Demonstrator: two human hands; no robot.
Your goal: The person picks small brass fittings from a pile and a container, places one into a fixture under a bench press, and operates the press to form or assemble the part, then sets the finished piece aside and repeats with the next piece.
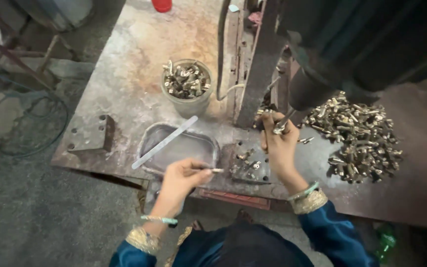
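Note:
My left hand (181, 179) pinches a thin metal rod (209, 170) just in front of a shallow metal tray (149, 136), its tip pointing right toward a small plate (249, 165) with a few loose metal parts. My right hand (278, 143) holds a small brass-coloured part (278, 128) up under the spindle of a dark drilling machine (312, 84). Both wrists wear bangles and blue sleeves.
A heap of brass-coloured parts (359, 138) lies right of the machine. A round container (188, 84) full of similar parts stands behind the tray, and a flat metal strip (166, 141) rests across the tray. A red cap (162, 5) sits at the far edge; a bracket (92, 132) at the bench's left.

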